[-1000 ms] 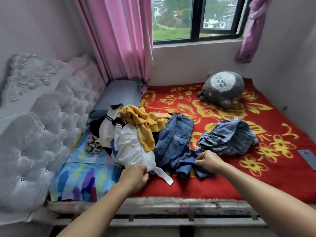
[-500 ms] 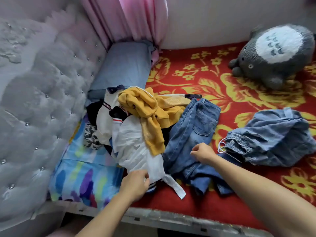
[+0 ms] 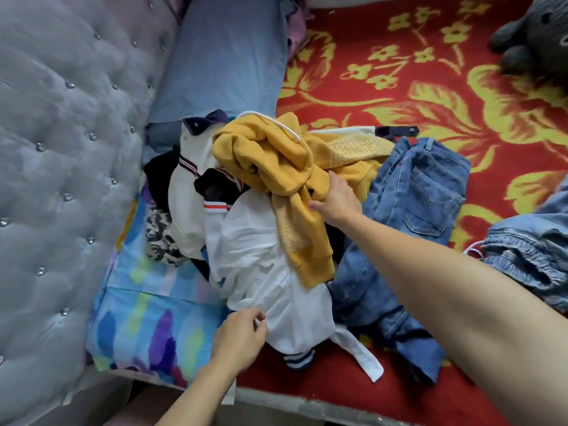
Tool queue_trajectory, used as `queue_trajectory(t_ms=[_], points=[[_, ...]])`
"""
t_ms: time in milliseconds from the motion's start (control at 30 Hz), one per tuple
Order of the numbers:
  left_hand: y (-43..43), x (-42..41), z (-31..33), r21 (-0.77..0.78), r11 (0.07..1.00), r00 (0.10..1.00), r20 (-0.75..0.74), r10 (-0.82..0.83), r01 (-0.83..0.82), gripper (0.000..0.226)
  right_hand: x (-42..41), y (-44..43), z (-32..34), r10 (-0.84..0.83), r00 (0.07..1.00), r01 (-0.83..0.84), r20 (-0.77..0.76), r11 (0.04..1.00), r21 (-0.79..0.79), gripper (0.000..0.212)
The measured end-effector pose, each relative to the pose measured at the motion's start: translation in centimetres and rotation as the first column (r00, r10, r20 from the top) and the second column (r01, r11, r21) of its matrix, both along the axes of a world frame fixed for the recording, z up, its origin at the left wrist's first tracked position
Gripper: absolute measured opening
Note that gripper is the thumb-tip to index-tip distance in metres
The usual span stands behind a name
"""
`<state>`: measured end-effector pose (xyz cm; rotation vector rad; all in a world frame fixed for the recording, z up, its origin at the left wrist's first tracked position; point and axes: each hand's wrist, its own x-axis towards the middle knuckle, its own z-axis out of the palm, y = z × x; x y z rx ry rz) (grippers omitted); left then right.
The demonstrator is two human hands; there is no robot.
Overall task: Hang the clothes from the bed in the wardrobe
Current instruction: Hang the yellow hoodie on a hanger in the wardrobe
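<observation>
Covering the bed (image 3: 307, 405): red blanket (image 3: 399, 96) with yellow flowers.
Left side: grey tufted headboard (image 3: 61, 179).
Top: blue pillow (image 3: 227, 56) against the headboard.
Near corner: multicoloured sheet (image 3: 144, 327), under the left of the clothes pile (image 3: 190, 192) on the bed.
Right of pile: blue jeans (image 3: 421, 195) spread on the blanket.
Right edge: crumpled denim garment (image 3: 528, 256), apart from the jeans.
Pile top: yellow sweater (image 3: 276, 161), a white hanger (image 3: 285, 127) curving over it.
Beneath it: white garment (image 3: 270, 272), trailing toward the bed's near edge.
Right hand (image 3: 338, 198): rests on the yellow sweater, thumb spread; cannot tell whether its grip has closed on the cloth.
Left hand (image 3: 238, 336): grip pinched on the white garment's lower edge.
</observation>
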<state>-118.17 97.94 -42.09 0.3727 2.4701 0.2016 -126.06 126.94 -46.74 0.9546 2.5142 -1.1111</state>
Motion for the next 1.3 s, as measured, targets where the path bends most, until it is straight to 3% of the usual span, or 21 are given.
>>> queue_trajectory(t_ms=[133, 233, 333, 433, 500, 600, 733, 833, 900, 967, 1067, 1133, 1167, 1200, 1300], points=[[-0.2, -2.7, -1.2, 0.024, 1.000, 1.000, -0.017, 0.007, -0.007, 0.016, -0.6, -0.8, -1.4, 0.051, 0.997, -0.054, 0.054, 0.997, 0.054, 0.043], [1.0, -6.1, -1.4, 0.052, 0.999, 0.996, -0.086, 0.003, 0.002, 0.023, 1.9, -1.2, -1.0, 0.032, 0.999, -0.032, 0.038, 0.999, 0.007, 0.025], [4.2, -10.7, -0.2, 0.116, 0.989, 0.947, -0.317, -0.053, 0.094, 0.046, 5.8, -0.2, 0.6, -0.058, 0.998, 0.058, 0.013, 0.998, 0.026, 0.028], [8.5, -15.5, 1.5, 0.113, 0.969, 0.778, -0.619, -0.105, 0.221, 0.084, 11.6, 1.1, 1.2, -0.056, 0.993, 0.045, 0.106, 0.994, 0.100, 0.031], [11.4, -17.5, 2.1, 0.008, 0.962, 0.731, -0.652, -0.201, 0.272, 0.102, 16.1, 1.8, 0.7, -0.067, 0.980, 0.043, 0.188, 0.990, 0.132, 0.033], [14.8, -17.9, 0.5, -0.159, 0.901, 0.762, -0.487, -0.427, 0.403, 0.091, 22.1, 2.1, -0.8, -0.153, 0.952, 0.121, 0.264, 0.983, 0.135, 0.036], [15.9, -12.8, -4.3, 0.015, 0.867, 0.864, -0.102, -0.494, 0.498, 0.032, 28.0, 0.1, -2.9, -0.197, 0.894, 0.173, 0.401, 0.980, 0.096, 0.033], [13.2, -6.6, -7.0, 0.114, 0.899, 0.901, 0.058, -0.430, 0.422, 0.022, 31.1, -0.8, -3.6, -0.179, 0.850, 0.213, 0.495, 0.977, -0.011, 0.037], [10.7, -2.8, -7.6, 0.169, 0.910, 0.912, 0.104, -0.398, 0.378, 0.019, 31.2, -0.4, -3.2, -0.166, 0.864, 0.229, 0.475, 0.970, -0.076, 0.032], [8.2, 0.6, -7.2, 0.191, 0.908, 0.912, 0.106, -0.397, 0.373, 0.013, 29.5, 0.3, -2.3, -0.300, 0.890, 0.346, 0.345, 0.935, -0.079, 0.008], [5.3, 4.2, -5.8, 0.255, 0.898, 0.918, 0.079, -0.390, 0.359, 0.010, 23.9, 1.1, -0.2, -0.487, 0.862, 0.507, 0.141, 0.831, -0.230, 0.056], [4.2, 5.9, -5.0, 0.268, 0.880, 0.905, 0.058, -0.421, 0.393, 0.012, 20.3, 0.7, 0.8, -0.446, 0.884, 0.465, 0.141, 0.804, -0.371, 0.080], [4.1, 6.5, -4.5, 0.254, 0.871, 0.893, 0.048, -0.447, 0.422, 0.013, 19.1, 0.2, 0.8, -0.365, 0.920, 0.391, 0.142, 0.834, -0.388, 0.084], [3.8, 7.0, -4.2, 0.237, 0.864, 0.883, 0.047, -0.467, 0.444, 0.015, 18.4, -0.3, 0.7, -0.284, 0.944, 0.327, 0.165, 0.867, -0.377, 0.080], [3.0, 6.4, -4.2, 0.234, 0.873, 0.890, 0.061, -0.452, 0.428, 0.026, 19.7, -1.8, 0.3, -0.150, 0.962, 0.227, 0.228, 0.904, -0.362, 0.037]])
